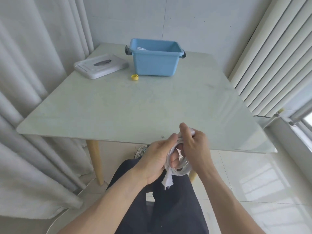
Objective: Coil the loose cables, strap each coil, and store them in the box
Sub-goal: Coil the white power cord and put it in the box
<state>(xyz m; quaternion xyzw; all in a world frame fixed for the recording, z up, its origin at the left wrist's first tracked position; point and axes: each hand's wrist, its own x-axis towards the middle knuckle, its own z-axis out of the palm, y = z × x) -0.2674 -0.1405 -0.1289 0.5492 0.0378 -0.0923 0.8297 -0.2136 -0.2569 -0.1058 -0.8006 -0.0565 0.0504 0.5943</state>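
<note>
Overall, a pale green glossy table [118, 105] on light wooden legs stands in a corner, with grey curtains [25, 81] on the left, a white ribbed radiator [270, 65] on the right and pale shiny floor tiles below. At its far side sit an open blue box [156, 63] with something white partly visible inside, a grey-white lid [101, 65] lying flat to its left, and a small yellow strap [134, 77] just in front. Near the front edge, above dark-trousered legs, the left hand [157, 162] grips a coiled white cable [181, 164] whose plug [167, 180] hangs down, while the right hand [194, 146] curls its fingers round the coil's top.
</note>
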